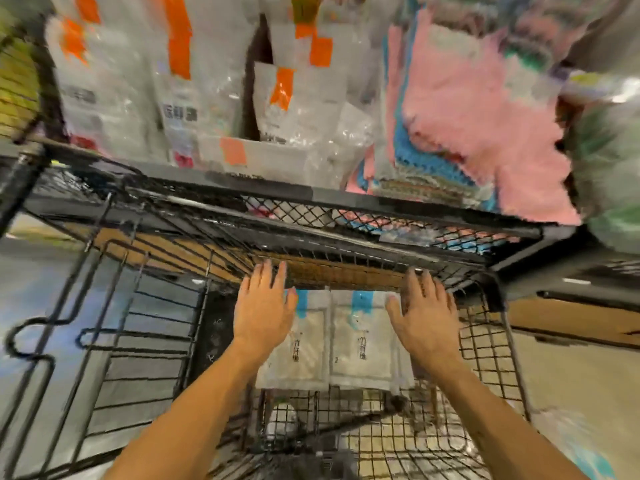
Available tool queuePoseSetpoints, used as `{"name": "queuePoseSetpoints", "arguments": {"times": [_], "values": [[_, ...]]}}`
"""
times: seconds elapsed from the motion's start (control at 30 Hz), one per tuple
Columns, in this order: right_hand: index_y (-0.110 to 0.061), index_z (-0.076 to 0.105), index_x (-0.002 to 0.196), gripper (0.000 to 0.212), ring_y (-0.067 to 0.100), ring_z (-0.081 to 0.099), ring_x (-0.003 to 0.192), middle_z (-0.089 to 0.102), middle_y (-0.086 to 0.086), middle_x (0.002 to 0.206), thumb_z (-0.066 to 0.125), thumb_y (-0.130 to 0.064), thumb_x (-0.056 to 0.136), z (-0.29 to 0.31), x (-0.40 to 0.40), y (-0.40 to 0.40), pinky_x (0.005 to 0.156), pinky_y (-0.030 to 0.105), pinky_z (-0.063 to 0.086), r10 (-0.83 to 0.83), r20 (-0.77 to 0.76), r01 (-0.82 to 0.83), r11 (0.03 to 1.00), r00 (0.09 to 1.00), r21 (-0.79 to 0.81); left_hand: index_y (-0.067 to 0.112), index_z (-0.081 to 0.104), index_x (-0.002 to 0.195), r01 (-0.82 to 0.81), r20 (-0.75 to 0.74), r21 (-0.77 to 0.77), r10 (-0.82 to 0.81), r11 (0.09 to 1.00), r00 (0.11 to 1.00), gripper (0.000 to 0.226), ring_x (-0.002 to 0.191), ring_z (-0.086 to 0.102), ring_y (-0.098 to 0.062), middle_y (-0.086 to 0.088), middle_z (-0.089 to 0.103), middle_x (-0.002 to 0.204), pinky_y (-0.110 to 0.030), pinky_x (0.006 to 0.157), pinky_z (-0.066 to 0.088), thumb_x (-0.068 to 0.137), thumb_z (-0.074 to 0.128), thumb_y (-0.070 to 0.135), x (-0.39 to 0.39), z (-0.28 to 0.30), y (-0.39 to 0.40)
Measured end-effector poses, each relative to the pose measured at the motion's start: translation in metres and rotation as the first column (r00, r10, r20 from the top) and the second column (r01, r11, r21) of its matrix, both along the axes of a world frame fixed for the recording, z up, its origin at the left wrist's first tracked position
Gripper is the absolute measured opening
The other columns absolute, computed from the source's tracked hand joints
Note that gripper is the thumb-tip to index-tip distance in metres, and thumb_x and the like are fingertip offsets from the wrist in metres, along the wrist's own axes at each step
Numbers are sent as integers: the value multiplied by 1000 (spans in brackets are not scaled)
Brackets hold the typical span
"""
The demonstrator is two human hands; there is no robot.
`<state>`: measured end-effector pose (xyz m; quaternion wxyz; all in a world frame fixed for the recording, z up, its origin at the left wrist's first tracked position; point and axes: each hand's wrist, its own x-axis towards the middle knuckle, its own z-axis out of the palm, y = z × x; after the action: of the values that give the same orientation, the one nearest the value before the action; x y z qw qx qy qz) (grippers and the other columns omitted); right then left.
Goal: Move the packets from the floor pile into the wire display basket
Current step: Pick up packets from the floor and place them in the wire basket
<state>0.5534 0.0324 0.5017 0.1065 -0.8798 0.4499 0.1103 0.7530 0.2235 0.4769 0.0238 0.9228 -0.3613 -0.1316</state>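
Both grips open, left hand (265, 313) and right hand (424, 317) flank two flat packets (332, 344) in the wire basket (485, 341); probably light, slippery film, best held by edges.

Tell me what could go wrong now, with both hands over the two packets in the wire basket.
The mesh shelf edge sits right above the fingertips of the left hand and right hand; knuckles may scrape.
The packets lie on a wire basket floor; corners might snag or slide.
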Motion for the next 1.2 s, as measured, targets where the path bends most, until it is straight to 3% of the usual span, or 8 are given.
{"name": "queuePoseSetpoints", "arguments": {"times": [0.13, 0.4, 0.57, 0.63, 0.77, 0.9, 1.03, 1.2], "values": [[-20, 28, 162, 75, 30, 22, 156, 24, 11, 169, 34, -64, 102, 70, -2, -3, 128, 48, 13, 31, 80, -27, 998, 996, -56, 17, 33, 159, -26, 73, -77, 31, 997, 997, 61, 151, 33, -30, -12, 36, 162, -48, 121, 30, 106, 37, 47, -5, 78, -1], [-24, 25, 163, 76, 27, 19, 157, 23, 8, 170, 34, -67, 101, 190, -30, 1, 128, 44, 9, 28, 219, 3, 990, 975, -141, 22, 22, 162, 26, 162, -202, 8, 979, 987, 62, 156, 18, -24, -7, 21, 169, -42, 126, 17, 107, 31, 49, -24, 209, -9], [-21, 35, 158, 82, 30, 34, 149, 40, 10, 160, 22, -72, 94, 249, -66, 16, 125, 49, 21, -35, 297, 104, 970, 954, -220, 20, 27, 161, 155, 220, -277, -94, 948, 971, 61, 155, 24, -26, -9, 28, 167, -44, 125, 22, 107, 33, 49, -46, 269, -11], [-22, 32, 158, 84, 29, 32, 150, 37, 8, 163, 18, -74, 93, 266, -82, 26, 125, 50, 22, -55, 316, 134, 963, 947, -235, 21, 27, 161, 219, 233, -302, -151, 928, 961, 61, 155, 22, -27, -10, 27, 167, -45, 125, 22, 107, 34, 48, -54, 287, -9], [-24, 24, 163, 78, 25, 19, 157, 23, 6, 170, 30, -70, 101, 295, -115, 57, 129, 46, 11, -155, 353, 248, 940, 923, -235, 25, 22, 162, 341, 258, -303, -268, 890, 928, 62, 156, 21, -26, -7, 24, 168, -43, 125, 18, 106, 29, 52, -71, 311, -3], [-24, 27, 162, 82, 27, 23, 155, 26, 7, 169, 23, -74, 97, 313, -149, 100, 128, 48, 15, -243, 386, 353, 903, 890, -246, 24, 22, 162, 429, 222, -328, -373, 841, 901, 63, 156, 18, -25, -5, 23, 169, -44, 126, 16, 106, 27, 53, -97, 329, 5], [-24, 28, 162, 77, 25, 23, 155, 27, 7, 169, 33, -69, 100, 324, -191, 143, 127, 47, 13, -342, 418, 463, 855, 842, -234, 22, 26, 161, 541, 231, -353, -489, 763, 841, 61, 156, 18, -25, -5, 26, 168, -45, 127, 9, 107, 30, 50, -137, 342, 16], [-25, 29, 161, 84, 26, 23, 155, 28, 6, 168, 27, -73, 93, 332, -253, 189, 128, 47, 14, -450, 461, 588, 780, 765, -214, 20, 31, 159, 672, 213, -346, -642, 655, 736, 61, 151, 30, -28, -7, 34, 164, -50, 123, 25, 107, 32, 50, -193, 343, 15]]}}
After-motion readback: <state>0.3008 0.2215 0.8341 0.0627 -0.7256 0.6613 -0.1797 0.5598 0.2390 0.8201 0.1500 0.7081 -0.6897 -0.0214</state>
